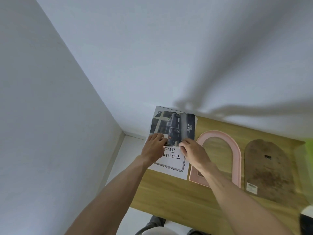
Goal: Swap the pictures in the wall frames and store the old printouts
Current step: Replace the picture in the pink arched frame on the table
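Single head-worn view, steeply down and forward, close over a wooden table (169, 192) against the wall (152, 56).

A light wooden counter (171, 192) stands against the white wall. A pink arched frame (237, 155) lies flat on it. Just left of the frame lies a white printed sheet (171, 167), with a car picture (176, 126) overlapping it. Right of the frame lies a brown arched backing board (269, 172).

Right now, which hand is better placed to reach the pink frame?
The right hand. It holds the car printout's edge directly beside the pink arched frame, and its forearm already crosses it. The left hand lies farther away.
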A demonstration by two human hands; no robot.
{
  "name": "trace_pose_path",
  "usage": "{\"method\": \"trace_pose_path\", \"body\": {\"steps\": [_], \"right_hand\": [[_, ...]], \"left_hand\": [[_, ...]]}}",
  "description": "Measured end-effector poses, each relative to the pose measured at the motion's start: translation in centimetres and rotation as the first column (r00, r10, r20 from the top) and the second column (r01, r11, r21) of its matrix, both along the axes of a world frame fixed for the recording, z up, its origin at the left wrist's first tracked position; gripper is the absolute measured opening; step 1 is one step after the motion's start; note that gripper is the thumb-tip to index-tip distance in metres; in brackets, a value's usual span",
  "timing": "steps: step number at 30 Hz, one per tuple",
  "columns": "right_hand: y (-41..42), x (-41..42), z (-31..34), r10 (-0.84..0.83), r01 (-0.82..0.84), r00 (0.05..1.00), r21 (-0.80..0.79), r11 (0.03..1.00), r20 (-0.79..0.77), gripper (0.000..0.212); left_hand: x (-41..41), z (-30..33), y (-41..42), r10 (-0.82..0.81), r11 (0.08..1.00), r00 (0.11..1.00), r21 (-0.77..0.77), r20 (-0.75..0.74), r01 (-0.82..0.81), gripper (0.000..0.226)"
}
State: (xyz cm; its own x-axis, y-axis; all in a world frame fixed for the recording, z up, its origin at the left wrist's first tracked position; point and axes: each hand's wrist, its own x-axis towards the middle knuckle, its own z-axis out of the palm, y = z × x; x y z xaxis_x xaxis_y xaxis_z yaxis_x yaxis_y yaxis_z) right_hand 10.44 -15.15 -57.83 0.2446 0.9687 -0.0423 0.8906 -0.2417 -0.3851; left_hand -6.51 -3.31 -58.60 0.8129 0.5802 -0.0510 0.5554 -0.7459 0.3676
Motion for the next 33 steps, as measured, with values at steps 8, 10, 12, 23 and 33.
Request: {"method": "trace_pose_path", "body": {"steps": [8, 10, 12, 23, 33], "right_hand": [[0.8, 0.5, 3.8, 0.049, -0.064, 0.995, 0.175, 0.983, 0.089, 0.029], [1.6, 0.9, 5.1, 0.016, -0.032, 0.997, 0.233, 0.972, 0.072, 0.027], [2.3, 1.3, 6.7, -0.06, 0.057, 0.998, 0.284, 0.957, 0.002, 0.024], [1.3, 5.2, 14.6, -0.238, 0.466, 0.824, 0.375, 0.801, -0.515, 0.036], [-4.4, 6.8, 13.0, -0.431, 0.82, 0.35, 0.049, 0.571, -0.832, 0.037]], "left_hand": [[1.2, 3.0, 1.0, 0.032, 0.996, 0.953, 0.068, 0.301, -0.054, 0.013], [1.9, 4.5, 1.6, 0.1, 0.994, 0.921, 0.002, 0.376, -0.109, 0.015], [2.5, 6.1, 2.5, 0.168, 0.986, 0.887, -0.072, 0.43, -0.152, 0.022], [4.7, 14.5, 4.5, 0.461, 0.832, 0.731, -0.531, 0.503, -0.16, 0.053], [6.5, 13.0, 1.6, 0.503, 0.676, 0.787, -0.73, 0.358, -0.1, 0.045]]}}
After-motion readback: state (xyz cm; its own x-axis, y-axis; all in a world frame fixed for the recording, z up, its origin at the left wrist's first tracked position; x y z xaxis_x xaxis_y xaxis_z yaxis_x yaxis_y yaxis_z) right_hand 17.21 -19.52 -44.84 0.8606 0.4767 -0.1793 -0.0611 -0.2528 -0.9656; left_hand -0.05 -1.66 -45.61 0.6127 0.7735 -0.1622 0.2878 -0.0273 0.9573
